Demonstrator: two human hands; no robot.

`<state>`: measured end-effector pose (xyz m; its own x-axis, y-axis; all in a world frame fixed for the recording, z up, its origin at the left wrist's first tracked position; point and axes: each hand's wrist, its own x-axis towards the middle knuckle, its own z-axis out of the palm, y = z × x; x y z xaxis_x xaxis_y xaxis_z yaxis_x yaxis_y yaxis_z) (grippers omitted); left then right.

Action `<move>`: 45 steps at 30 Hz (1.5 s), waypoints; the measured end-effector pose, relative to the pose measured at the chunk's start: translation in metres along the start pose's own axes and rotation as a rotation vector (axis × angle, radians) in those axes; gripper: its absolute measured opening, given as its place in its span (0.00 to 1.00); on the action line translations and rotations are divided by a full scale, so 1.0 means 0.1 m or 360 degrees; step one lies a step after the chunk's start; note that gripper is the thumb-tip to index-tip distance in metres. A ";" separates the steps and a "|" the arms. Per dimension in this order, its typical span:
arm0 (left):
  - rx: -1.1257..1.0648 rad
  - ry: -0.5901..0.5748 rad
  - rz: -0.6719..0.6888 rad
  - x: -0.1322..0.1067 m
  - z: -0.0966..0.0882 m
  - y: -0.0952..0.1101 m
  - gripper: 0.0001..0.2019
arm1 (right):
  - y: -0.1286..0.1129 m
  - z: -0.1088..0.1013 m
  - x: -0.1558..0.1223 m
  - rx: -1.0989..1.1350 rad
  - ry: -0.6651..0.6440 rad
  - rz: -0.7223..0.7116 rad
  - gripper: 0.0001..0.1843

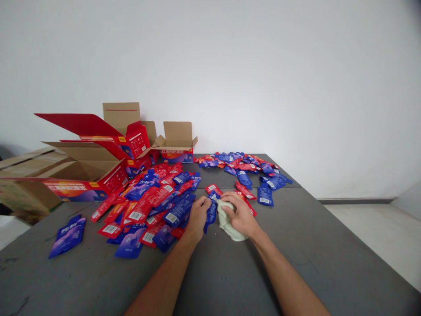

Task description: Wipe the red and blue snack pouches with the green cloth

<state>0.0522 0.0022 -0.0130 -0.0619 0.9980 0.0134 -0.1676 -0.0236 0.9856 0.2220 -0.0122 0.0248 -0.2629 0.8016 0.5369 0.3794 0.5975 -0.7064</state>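
My left hand (198,217) grips a blue pouch (211,213) above the middle of the table, thumb on its upper part. A pale green cloth (227,223) is bunched in my right hand (242,213), its lower end hanging towards the table. The cloth meets the pouch's upper right side, and both hands are close together there. Left of my left hand lies a big heap of red and blue pouches (154,200). Just behind my right hand, a few red pouches (245,190) lie on the table, partly hidden by it.
Open red cartons (79,188) stand at the left, with a smaller open carton (177,156) at the back. A second pouch pile (235,160) lies at the far end of the dark table (312,250). One blue pouch (68,237) lies apart at the left. A white wall (296,79) rises behind.
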 end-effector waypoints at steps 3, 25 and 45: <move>0.0120 -0.0053 0.0214 -0.01 0.00 0.01 0.15 | 0.00 0.00 -0.01 -0.0015 0.0043 0.0006 0.08; 0.0450 -0.0163 0.0584 -0.02 -0.12 0.33 0.12 | -0.01 0.07 -0.04 -0.0014 -0.0088 0.0114 0.09; 0.0534 0.0248 0.0533 -0.06 -0.08 0.28 0.03 | 0.04 0.06 -0.03 0.0221 -0.0249 0.0174 0.10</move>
<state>0.0403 -0.0048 0.0133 -0.2089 0.9175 0.3384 0.2108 -0.2957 0.9317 0.2189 -0.0125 0.0175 -0.3652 0.8484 0.3832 0.2905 0.4950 -0.8189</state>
